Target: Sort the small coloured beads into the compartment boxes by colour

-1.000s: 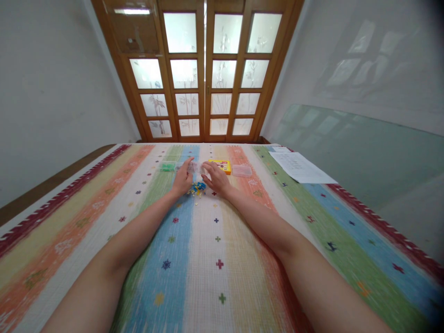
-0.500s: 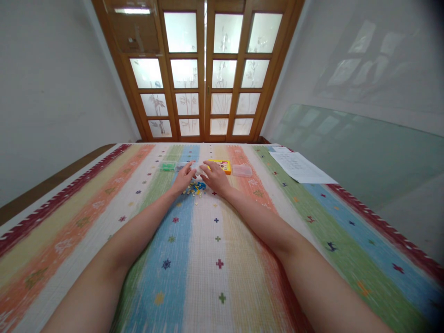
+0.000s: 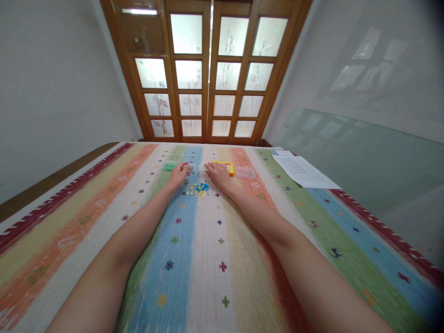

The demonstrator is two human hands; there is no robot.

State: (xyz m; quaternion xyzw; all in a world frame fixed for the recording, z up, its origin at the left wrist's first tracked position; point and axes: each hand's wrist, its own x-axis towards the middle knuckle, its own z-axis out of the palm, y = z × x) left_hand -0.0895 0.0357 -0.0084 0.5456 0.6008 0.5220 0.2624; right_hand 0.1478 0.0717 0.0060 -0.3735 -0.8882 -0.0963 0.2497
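Observation:
My left hand (image 3: 179,174) has its fingers curled at a see-through plastic box (image 3: 193,167), with fingertips near its left end. Across the gap, my right hand (image 3: 217,174) is bent in toward the box's right side, beside a yellow box (image 3: 229,167). Something small and pale shows at the right fingertips; what exactly either hand grips is too small to make out. Just nearer than the hands lies a loose pile of small blue, yellow and cream pieces (image 3: 198,188) on the cloth. Left of my left hand is a clear container with green contents (image 3: 169,166).
A clear, pinkish-looking plastic lid or tray (image 3: 245,173) lies right of the yellow box. Printed paper sheets (image 3: 301,171) rest near the table's right edge. The table wears a striped cloth (image 3: 208,259). Wooden glazed doors (image 3: 209,92) stand beyond it.
My hands have drawn apart from above the pile, left hand to the left and right hand slightly right. More of the pile now shows. The view has shifted slightly.

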